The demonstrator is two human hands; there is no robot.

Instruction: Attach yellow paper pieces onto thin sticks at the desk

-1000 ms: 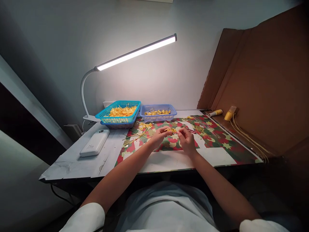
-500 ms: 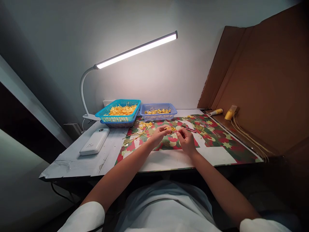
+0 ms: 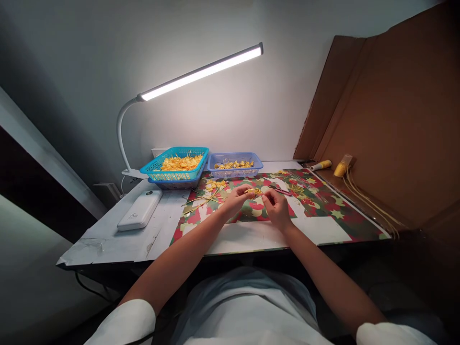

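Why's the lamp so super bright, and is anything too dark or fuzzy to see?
In the head view, the lit strip of the long bar lamp glares plain white; the grey wall glows nearby and dims towards the corners; under the white-covered table it is nearly black; the small golden-yellow piece in the left hand is too tiny to make out.

Sleeves [image 3: 124,323] run off the lower edge of the frame, as does a white shirt [image 3: 244,318]. The cardboard [image 3: 395,120] is cut off at right. The yellow piece [image 3: 255,191] between the fingertips is too small to read, partly covered by fingers.
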